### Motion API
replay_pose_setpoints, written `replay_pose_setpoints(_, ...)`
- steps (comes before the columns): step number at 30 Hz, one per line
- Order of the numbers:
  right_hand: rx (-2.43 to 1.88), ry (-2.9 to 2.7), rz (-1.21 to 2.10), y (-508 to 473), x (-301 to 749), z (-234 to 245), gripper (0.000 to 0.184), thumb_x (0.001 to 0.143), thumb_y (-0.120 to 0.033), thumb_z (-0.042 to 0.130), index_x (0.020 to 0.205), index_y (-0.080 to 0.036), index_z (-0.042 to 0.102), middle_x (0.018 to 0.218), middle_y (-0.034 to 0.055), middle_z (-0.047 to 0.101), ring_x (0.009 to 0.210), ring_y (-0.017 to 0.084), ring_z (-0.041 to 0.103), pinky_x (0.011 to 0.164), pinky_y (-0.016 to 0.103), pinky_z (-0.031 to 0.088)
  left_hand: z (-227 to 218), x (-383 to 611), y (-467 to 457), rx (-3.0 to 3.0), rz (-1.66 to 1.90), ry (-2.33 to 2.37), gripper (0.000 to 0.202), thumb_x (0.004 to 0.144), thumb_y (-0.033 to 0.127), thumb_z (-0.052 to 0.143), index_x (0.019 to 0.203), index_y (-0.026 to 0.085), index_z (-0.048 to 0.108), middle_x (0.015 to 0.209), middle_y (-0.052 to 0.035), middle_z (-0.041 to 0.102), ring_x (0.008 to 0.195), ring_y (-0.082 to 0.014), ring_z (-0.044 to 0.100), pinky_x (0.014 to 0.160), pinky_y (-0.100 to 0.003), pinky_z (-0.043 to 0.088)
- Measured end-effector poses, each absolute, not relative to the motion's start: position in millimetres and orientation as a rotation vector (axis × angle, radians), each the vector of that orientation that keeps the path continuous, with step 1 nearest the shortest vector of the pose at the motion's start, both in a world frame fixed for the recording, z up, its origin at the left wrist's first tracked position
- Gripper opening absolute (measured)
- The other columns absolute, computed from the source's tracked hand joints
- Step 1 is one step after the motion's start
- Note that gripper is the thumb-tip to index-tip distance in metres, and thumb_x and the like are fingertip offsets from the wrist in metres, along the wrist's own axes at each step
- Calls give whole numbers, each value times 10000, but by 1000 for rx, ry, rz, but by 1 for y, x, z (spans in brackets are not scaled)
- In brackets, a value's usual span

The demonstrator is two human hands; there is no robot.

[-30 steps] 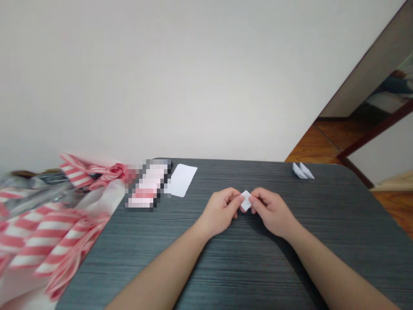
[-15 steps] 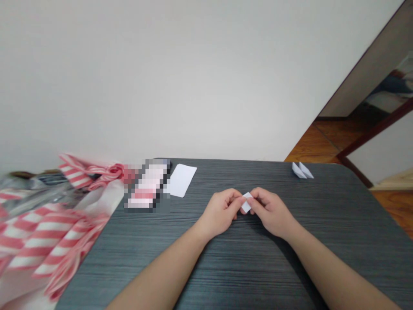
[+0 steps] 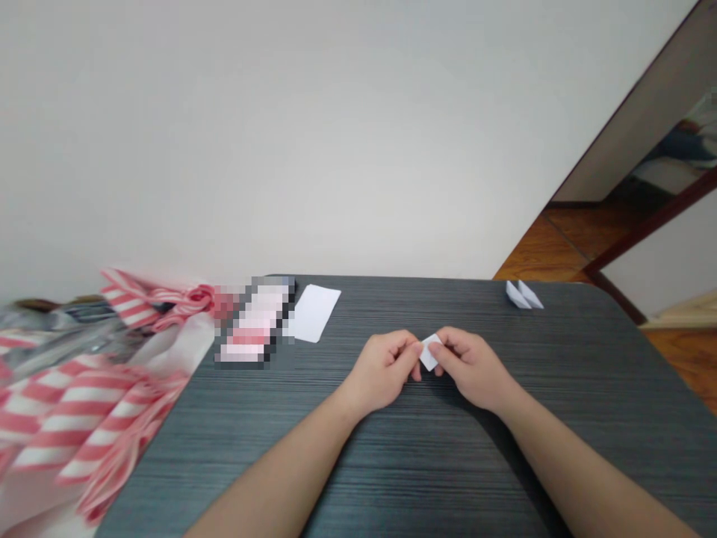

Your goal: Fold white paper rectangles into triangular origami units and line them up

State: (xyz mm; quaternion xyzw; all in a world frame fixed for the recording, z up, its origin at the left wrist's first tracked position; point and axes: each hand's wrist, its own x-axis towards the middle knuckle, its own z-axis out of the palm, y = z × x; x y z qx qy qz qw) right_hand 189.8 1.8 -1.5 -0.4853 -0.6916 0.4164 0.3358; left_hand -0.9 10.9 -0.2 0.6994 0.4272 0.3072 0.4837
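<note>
Between my two hands is a small folded piece of white paper (image 3: 429, 353), tilted like a diamond just above the table. My left hand (image 3: 386, 372) pinches its left corner between thumb and forefinger. On the other side, my right hand (image 3: 471, 368) grips the paper with the thumb lying over its upper right part. The fingers behind the paper are partly hidden. Two small folded white paper pieces (image 3: 524, 295) stand side by side near the table's far right edge.
A dark wood-grain table (image 3: 381, 478) lies under my arms, against a pale wall (image 3: 358, 134). White paper sheets (image 3: 315, 314) lie beside a pixelated, phone-like object (image 3: 256, 320) at the back left. Red-and-white striped cloth (image 3: 84, 403) is heaped left of the table.
The folded paper has turned slightly, and more of its face shows. My left fingers have shifted a little left toward its corner, while the right hand stays nearly in place.
</note>
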Motion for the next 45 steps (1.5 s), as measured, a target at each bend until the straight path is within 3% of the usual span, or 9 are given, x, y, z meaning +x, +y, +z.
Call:
replay_pose_setpoints(23, -1338, -1629, 1202, 4, 190, -4, 265, 926, -289, 543, 680, -199, 586, 549, -27, 627, 516, 124, 574, 569, 241, 432, 0, 1, 11, 1626, 854, 1117, 358, 945, 360, 481, 647, 178, 561, 549, 23, 568, 521, -106, 501, 547, -219, 386)
replay_pose_setpoints(29, -1322, -1547, 1236, 6, 193, -9, 292, 920, -367, 577, 686, -193, 569, 532, -34, 588, 490, 110, 525, 547, 236, 416, -5, -2, 13, 1525, 923, 1118, 333, 954, 388, 476, 708, 177, 552, 574, 24, 573, 511, -98, 498, 534, -210, 397)
replay_pose_setpoints(36, -1229, -1424, 1369, 7, 196, -16, 413, 951, -537, 490, 753, -188, 586, 574, -17, 578, 489, 111, 505, 490, 234, 378, -5, -2, 15, 1527, 926, 1130, 347, 949, 387, 481, 682, 176, 544, 570, 22, 564, 512, -97, 498, 532, -209, 398)
replay_pose_setpoints(45, -1246, -1457, 1348, 6, 194, -9, 292, 915, -426, 586, 742, -193, 563, 582, -31, 565, 527, 108, 498, 539, 235, 404, -4, -2, 13, 1548, 912, 1130, 349, 950, 388, 480, 682, 177, 553, 574, 21, 575, 514, -98, 503, 537, -210, 401)
